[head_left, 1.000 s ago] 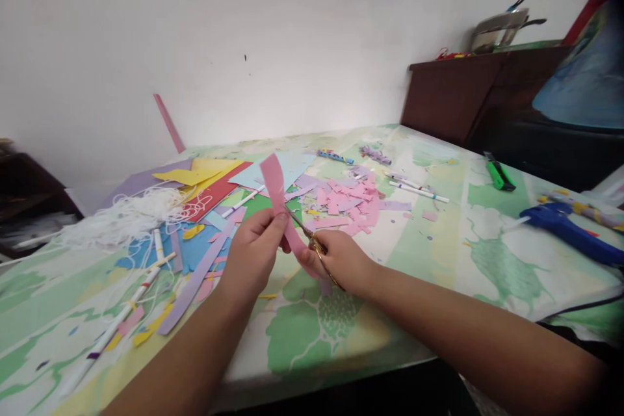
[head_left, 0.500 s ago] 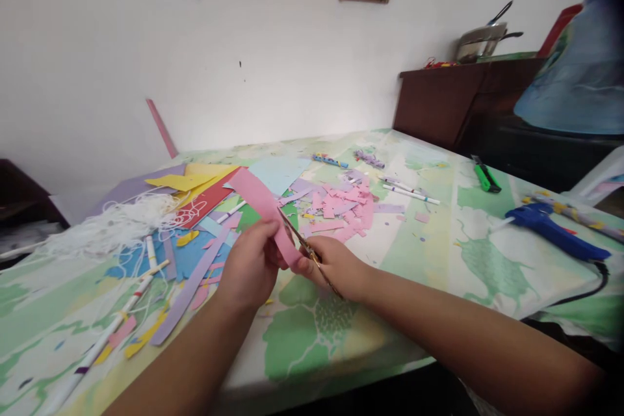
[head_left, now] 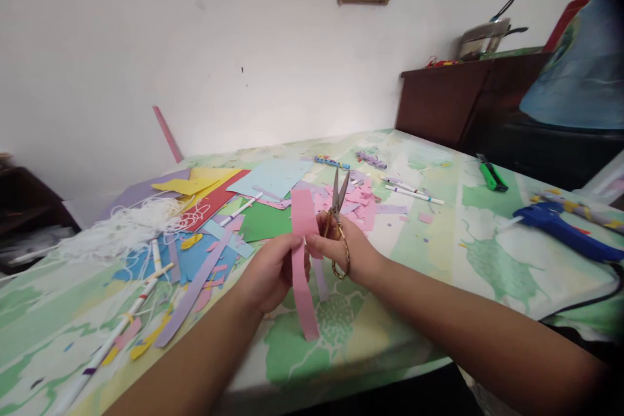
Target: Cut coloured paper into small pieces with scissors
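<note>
A long pink paper strip hangs upright in front of me, pinched by my left hand near its middle. My right hand holds a pair of gold-handled scissors, blades pointing up and slightly parted, clear of the strip. The right thumb also presses against the pink paper beside the left thumb. Behind the hands lie pink paper scraps and a green sheet. Some of the fingers of both hands are hidden behind the strip.
Tangled white string, coloured paper sheets and a lilac strip cover the left side. At right are a blue glue gun with its cord and a green box cutter. White sticks lie farther back.
The scissors have left the pink strip's edge and turned to point upward. The strip has swung from slanting to near vertical, and the right thumb now touches it.
</note>
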Available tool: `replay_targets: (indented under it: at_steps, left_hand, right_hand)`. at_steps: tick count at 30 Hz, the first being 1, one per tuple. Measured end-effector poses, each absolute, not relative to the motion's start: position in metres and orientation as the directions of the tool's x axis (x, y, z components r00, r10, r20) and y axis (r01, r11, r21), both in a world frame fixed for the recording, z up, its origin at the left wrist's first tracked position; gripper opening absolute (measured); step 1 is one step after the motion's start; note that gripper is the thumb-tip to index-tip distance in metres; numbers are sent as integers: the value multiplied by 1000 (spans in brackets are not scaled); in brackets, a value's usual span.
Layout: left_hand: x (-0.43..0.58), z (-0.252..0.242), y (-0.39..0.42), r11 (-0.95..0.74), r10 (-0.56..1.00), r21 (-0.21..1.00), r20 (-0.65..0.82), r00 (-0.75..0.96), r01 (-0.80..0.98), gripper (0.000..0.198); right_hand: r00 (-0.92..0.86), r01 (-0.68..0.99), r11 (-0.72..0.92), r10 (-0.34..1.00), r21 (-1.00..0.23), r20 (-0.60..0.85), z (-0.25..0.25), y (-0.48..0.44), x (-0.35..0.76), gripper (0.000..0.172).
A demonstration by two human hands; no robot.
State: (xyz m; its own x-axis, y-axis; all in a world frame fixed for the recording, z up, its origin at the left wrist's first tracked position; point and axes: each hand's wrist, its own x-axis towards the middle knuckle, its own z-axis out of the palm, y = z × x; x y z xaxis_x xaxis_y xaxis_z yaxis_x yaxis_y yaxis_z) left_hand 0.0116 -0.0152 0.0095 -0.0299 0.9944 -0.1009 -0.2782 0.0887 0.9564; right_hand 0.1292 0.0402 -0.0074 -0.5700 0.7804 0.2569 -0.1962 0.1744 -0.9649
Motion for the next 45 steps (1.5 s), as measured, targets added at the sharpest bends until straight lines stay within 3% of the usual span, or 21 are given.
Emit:
replay_targets:
  at_steps: [3, 6, 13, 18, 21, 25, 28, 31, 39, 45]
  left_hand:
    - [14, 7, -15, 134, 991, 951, -136, 13, -278, 27]
    - [15, 9, -13, 20, 990, 977, -49, -134, -210, 26]
    - [16, 8, -10, -81, 963, 979, 29, -267, -186, 17]
    - [14, 3, -10, -63, 949, 994, 34, -315, -85, 18]
    - [15, 3, -9, -61, 950, 984, 6, -311, -167, 17]
    - [17, 6, -9, 49, 950, 943, -146, -274, -330, 17]
    - [18, 9, -9, 63, 944, 944, -163, -288, -325, 16]
    - [17, 10, -10, 6, 948, 973, -79, -308, -231, 15]
    - [15, 12, -14, -7, 948, 972, 82, -308, 237, 17]
    - [15, 10, -11, 12, 927, 927, 130, -351, 376, 16]
  right_hand:
    - [-555, -242, 174, 782, -955, 283, -7, 41, 131, 18]
    - [-542, -248, 176, 790, -953, 287, -9, 44, 132, 14]
    - [-721, -288, 101, 632, -952, 285, -10, 45, 132, 8]
    - [-683, -212, 103, 695, -972, 223, -10, 46, 133, 6]
    - [-627, -158, 125, 753, -980, 197, -12, 47, 133, 8]
    - [-596, -106, 170, 778, -980, 199, -12, 47, 132, 12]
    - [-567, -71, 244, 788, -967, 240, -11, 47, 132, 12]
    - [-550, -52, 269, 796, -962, 252, -10, 48, 133, 13]
    - [-463, 33, 255, 861, -966, 212, -11, 49, 133, 13]
    - [-453, 84, 262, 869, -961, 197, -8, 43, 132, 13]
